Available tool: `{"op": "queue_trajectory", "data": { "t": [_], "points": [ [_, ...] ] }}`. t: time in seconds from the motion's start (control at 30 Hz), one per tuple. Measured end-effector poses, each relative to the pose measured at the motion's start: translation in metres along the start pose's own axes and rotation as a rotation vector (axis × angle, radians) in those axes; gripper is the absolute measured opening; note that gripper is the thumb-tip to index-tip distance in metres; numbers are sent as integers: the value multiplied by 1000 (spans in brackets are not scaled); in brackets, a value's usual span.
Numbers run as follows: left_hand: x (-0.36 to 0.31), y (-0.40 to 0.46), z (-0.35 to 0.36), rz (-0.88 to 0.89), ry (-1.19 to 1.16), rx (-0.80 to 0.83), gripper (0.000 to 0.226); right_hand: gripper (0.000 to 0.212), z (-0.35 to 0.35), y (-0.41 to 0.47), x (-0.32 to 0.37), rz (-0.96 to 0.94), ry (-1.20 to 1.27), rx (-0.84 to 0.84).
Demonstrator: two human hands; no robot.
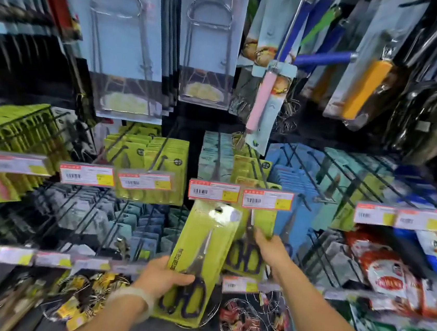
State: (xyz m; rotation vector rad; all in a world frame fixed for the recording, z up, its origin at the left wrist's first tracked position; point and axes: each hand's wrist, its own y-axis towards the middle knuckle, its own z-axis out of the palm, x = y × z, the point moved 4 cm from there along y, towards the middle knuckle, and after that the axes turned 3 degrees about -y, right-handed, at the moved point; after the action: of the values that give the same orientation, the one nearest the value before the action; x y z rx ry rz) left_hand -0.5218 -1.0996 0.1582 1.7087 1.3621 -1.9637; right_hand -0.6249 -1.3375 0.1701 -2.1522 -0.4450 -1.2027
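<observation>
My left hand (164,274) grips a yellow-green blister pack of kitchen scissors (201,261) by its left edge, thumb across the front near the dark handles. The pack is tilted, its top just under a price tag. My right hand (267,248) reaches to a second, matching scissors pack (253,240) that hangs on a peg to the right, fingers on its right edge. Whether those fingers pinch the pack or only touch it is hidden. A pale bracelet sits on my left wrist.
Rows of black wire pegs (306,172) carry packed kitchen tools, with price tags (213,191) at their ends. Metal racks in blue packs (209,42) hang above. Red snack bags (387,271) lie at the right, wire items (245,323) below.
</observation>
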Motion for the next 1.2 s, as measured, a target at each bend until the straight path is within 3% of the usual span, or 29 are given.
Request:
{"op": "queue_trajectory", "data": {
  "t": [0.1, 0.2, 0.3, 0.4, 0.57, 0.73, 1.2],
  "points": [
    [0, -2, 8, -6, -49, -22, 26, 73, -1, -3, 4, 43, -57, -42],
    [1, 0, 24, 12, -78, -6, 28, 64, 11, -25, 2, 1, 58, 199],
    [1, 1, 45, 18, -78, 13, 25, 38, 21, -41, -8, -61, 52, 353],
    [-2, 7, 67, 55, -79, 31, 28, 16, 12, -41, -13, -124, 97, 221],
    [-25, 15, 87, 167, -74, -16, 11, 16, -20, -40, 0, -255, 41, 108],
    [-53, 21, 95, 255, -128, -61, 13, 15, -34, -33, 23, -346, 103, 31],
    [-65, 30, 93, 257, -53, -98, 7, 9, -25, -9, 24, -288, 8, -44]
  ]
}}
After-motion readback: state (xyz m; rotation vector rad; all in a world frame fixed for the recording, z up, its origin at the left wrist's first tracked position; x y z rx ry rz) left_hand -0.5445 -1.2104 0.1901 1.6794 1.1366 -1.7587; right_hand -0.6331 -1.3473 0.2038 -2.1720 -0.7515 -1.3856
